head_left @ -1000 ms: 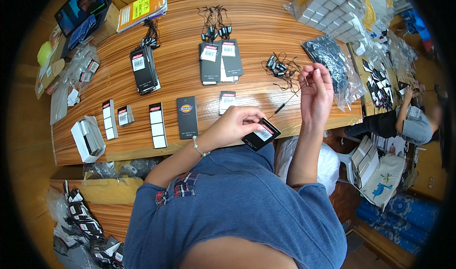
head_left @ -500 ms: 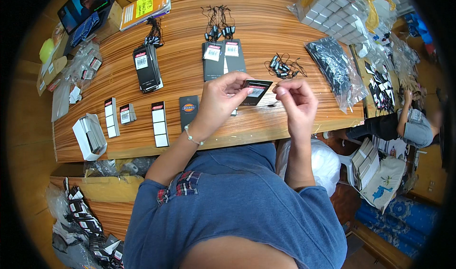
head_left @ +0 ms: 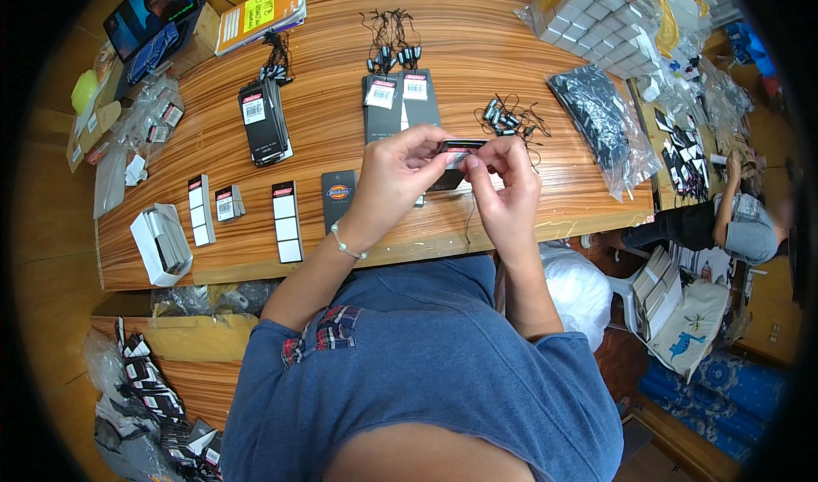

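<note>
My left hand (head_left: 394, 175) is closed on a black hang tag (head_left: 445, 179) with a white barcode label, held above the table's front edge. My right hand (head_left: 509, 184) pinches at the tag's right edge, and a thin black string (head_left: 469, 222) dangles below its fingers. The fingertips hide where string and tag meet. Beyond the hands lie a loose heap of black tag strings (head_left: 509, 123) and dark hang tags (head_left: 383, 123) with strings fanned out behind. A dark card with an oval logo (head_left: 338, 209) lies left of my left hand.
Label strips (head_left: 287, 231), a small label stack (head_left: 227, 204) and a white box of cards (head_left: 162, 256) line the left front. Another tag stack (head_left: 264, 129) sits behind them. A plastic bag of black strings (head_left: 592, 111) lies right. A person (head_left: 750, 226) works at far right.
My right hand has moved left to meet the tag in my left hand. The string now hangs below the right fingers. The tag has tipped slightly.
</note>
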`<state>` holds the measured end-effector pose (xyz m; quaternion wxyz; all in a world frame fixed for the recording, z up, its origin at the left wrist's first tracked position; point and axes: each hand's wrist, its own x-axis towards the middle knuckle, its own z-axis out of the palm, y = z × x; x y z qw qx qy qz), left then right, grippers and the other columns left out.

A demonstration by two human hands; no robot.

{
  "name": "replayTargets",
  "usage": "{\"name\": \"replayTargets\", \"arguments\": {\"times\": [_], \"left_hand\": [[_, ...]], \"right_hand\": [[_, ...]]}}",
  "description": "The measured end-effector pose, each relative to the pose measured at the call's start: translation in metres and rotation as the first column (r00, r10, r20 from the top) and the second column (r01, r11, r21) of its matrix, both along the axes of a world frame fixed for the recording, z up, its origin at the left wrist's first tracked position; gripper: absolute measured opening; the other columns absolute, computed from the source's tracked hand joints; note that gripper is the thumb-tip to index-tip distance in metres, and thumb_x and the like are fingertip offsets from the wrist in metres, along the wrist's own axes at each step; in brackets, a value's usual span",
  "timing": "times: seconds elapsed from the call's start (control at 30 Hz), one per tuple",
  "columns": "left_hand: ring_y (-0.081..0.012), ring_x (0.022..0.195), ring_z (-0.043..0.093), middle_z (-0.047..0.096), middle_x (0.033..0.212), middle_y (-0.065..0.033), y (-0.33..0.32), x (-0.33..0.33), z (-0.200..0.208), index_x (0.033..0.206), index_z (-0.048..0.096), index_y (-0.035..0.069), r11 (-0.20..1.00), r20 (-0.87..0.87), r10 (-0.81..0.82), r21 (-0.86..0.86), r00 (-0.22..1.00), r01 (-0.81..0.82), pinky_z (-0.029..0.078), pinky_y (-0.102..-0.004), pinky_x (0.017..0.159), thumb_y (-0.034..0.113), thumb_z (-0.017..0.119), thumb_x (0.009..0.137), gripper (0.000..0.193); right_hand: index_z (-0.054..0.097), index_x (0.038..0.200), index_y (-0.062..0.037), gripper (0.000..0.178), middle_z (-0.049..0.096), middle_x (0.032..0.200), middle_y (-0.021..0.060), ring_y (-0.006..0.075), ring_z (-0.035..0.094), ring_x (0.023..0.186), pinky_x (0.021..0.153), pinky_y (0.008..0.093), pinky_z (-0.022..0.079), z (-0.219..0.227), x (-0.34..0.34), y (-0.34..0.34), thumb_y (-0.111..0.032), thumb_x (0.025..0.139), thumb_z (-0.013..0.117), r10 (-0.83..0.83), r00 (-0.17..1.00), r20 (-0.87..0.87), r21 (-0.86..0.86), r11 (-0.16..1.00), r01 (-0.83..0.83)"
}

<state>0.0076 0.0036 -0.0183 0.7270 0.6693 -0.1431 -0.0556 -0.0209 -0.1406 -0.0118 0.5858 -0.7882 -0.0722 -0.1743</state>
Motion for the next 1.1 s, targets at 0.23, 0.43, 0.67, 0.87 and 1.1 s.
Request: {"name": "replayTargets", "arguments": {"times": [0.23, 0.43, 0.67, 0.87, 1.1], "left_hand": [[-0.0113, 0.08, 0.063, 0.065, 0.086, -0.0066, 0.0, -0.001, 0.0, 0.094, 0.061, -0.003, 0.996, 0.075, -0.013, 0.087, 0.997, 0.006, 0.051, -0.0214, 0.07, -0.005, 0.059, 0.08, 0.014], [-0.0124, 0.079, 0.064, 0.066, 0.084, -0.0074, 0.001, -0.001, 0.002, 0.092, 0.064, -0.003, 0.967, 0.205, -0.021, 0.252, 0.978, -0.033, 0.051, -0.0219, 0.069, -0.003, 0.06, 0.079, 0.014], [-0.0189, 0.075, 0.065, 0.066, 0.086, -0.0113, 0.003, -0.002, 0.009, 0.092, 0.065, 0.0, 0.898, 0.376, -0.082, 0.43, 0.923, -0.096, 0.051, -0.0271, 0.064, 0.004, 0.063, 0.078, 0.015], [-0.0248, 0.073, 0.065, 0.066, 0.085, -0.0121, 0.002, 0.0, 0.006, 0.087, 0.065, 0.002, 0.878, 0.553, -0.064, 0.426, 0.831, -0.216, 0.051, -0.0307, 0.063, 0.005, 0.063, 0.077, 0.011], [-0.0208, 0.08, 0.061, 0.064, 0.084, -0.0043, -0.001, 0.003, 0.007, 0.08, 0.065, 0.006, 0.872, 0.76, -0.115, 0.386, 0.64, -0.302, 0.049, -0.0319, 0.07, 0.004, 0.066, 0.066, 0.014]], "right_hand": [[0.048, 0.084, 0.0019, 0.01, 0.06, 0.071, 0.0108, 0.0163, 0.063, 0.067, 0.059, 0.026, 0.049, -0.002, 0.002, -0.002, 0.007, 0.079, 0.055, -0.012, 0.999, 0.033, -0.052, 0.999, 0.014], [0.048, 0.084, 0.0014, 0.011, 0.059, 0.071, 0.0109, 0.0169, 0.063, 0.066, 0.059, 0.0268, 0.049, 0.0, 0.001, -0.004, 0.007, 0.078, 0.055, -0.034, 0.998, 0.05, -0.222, 0.974, 0.045], [0.047, 0.087, -0.0003, 0.011, 0.061, 0.073, 0.0085, 0.013, 0.061, 0.068, 0.058, 0.0234, 0.047, -0.014, 0.005, -0.008, 0.007, 0.081, 0.054, 0.071, 0.994, -0.087, 0.142, 0.988, -0.059], [0.044, 0.1, -0.0001, 0.018, 0.064, 0.081, 0.0109, 0.0129, 0.06, 0.072, 0.064, 0.0222, 0.048, -0.009, 0.008, -0.018, 0.002, 0.085, 0.054, 0.283, 0.932, -0.226, 0.482, 0.864, -0.146], [0.051, 0.099, 0.0012, 0.013, 0.063, 0.081, 0.0092, 0.0114, 0.059, 0.074, 0.071, 0.0238, 0.046, -0.007, 0.003, -0.027, -0.005, 0.088, 0.053, 0.335, 0.913, -0.233, 0.543, 0.824, -0.164]]}}
